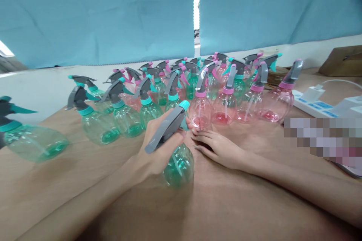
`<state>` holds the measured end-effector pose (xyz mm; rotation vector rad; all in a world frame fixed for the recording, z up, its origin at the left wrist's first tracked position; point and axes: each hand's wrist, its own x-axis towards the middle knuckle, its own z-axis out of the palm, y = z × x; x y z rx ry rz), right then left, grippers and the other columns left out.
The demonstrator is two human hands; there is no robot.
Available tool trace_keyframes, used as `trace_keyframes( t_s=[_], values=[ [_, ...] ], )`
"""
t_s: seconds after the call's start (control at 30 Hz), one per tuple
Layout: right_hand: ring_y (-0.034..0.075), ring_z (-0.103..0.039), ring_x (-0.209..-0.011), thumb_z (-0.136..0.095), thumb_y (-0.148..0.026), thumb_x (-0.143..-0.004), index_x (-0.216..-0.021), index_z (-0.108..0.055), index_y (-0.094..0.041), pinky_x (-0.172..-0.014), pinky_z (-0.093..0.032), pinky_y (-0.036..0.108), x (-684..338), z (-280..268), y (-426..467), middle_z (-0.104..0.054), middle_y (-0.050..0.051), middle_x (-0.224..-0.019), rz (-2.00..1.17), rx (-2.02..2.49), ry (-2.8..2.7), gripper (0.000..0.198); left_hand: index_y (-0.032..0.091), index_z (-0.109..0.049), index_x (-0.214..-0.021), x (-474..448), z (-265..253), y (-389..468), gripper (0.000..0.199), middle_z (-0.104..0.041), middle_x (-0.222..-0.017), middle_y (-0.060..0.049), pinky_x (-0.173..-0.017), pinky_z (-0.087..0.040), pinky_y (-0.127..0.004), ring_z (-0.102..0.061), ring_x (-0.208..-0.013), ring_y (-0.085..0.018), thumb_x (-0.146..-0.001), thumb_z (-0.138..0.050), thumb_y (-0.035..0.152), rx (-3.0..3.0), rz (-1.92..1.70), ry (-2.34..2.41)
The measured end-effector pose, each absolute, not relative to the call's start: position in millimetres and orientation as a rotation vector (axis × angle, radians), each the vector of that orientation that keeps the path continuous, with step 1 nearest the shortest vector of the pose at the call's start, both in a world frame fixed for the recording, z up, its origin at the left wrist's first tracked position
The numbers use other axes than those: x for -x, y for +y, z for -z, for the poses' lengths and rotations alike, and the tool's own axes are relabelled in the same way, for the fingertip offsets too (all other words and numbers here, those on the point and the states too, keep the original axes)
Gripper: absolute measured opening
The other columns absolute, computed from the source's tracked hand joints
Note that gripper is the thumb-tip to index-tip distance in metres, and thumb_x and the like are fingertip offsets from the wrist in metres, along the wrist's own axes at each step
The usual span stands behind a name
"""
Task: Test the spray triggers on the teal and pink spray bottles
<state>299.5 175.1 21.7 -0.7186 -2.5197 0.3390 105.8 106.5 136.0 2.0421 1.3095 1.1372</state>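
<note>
My left hand (158,148) is wrapped round the neck of a green spray bottle (179,167) with a grey and teal trigger head. The bottle leans a little, its nozzle pointing up and away from me. My right hand (219,147) lies on the table with its fingers stretched out and loosely bent, holding nothing. Just beyond its fingertips stands a pink spray bottle (200,111). Whether fingertips and bottle touch, I cannot tell. A front row has several green bottles on the left, such as this green spray bottle (98,126), and several pink ones on the right.
Behind the front row, more green and pink spray bottles crowd the wooden table (240,203). At the right are a white power strip (313,105) with plugs, a blurred-out flat object (325,139) and a brown box (343,60). Blue curtains (98,15) hang at the back.
</note>
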Motion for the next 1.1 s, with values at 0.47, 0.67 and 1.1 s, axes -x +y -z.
trace_keyframes(
  t_s=[0.47,0.67,1.1],
  values=[
    [0.025,-0.053,-0.120,-0.042,-0.032,-0.096,-0.120,-0.060,-0.016,-0.102,-0.043,0.046,-299,-22,175,-0.061,0.011,-0.127,-0.313,0.727,-2.534,0.035,0.021,-0.053,-0.072,-110,-146,105,0.006,-0.054,-0.070,0.002,-0.057,-0.041,-0.027,-0.049,-0.061,-0.014,-0.072,-0.048,0.017,-2.024,-1.123,1.236],
    [0.025,-0.052,-0.121,-0.041,-0.032,-0.096,-0.122,-0.059,-0.016,-0.103,-0.043,0.045,-299,-22,175,-0.060,0.011,-0.128,-0.306,0.733,-2.544,0.035,0.025,-0.059,-0.095,-106,-133,108,0.018,-0.051,-0.065,0.004,-0.065,-0.046,-0.031,-0.048,-0.055,-0.013,-0.079,-0.051,0.022,-1.958,-1.134,1.318],
    [0.025,-0.052,-0.122,-0.041,-0.031,-0.096,-0.121,-0.060,-0.013,-0.104,-0.041,0.044,-299,-22,176,-0.060,0.012,-0.129,-0.300,0.737,-2.551,0.036,0.024,-0.061,-0.117,-114,-131,106,0.036,-0.068,-0.090,0.000,-0.088,-0.052,-0.037,-0.065,-0.082,-0.019,-0.082,-0.053,0.022,-1.897,-1.205,1.411]
  ],
)
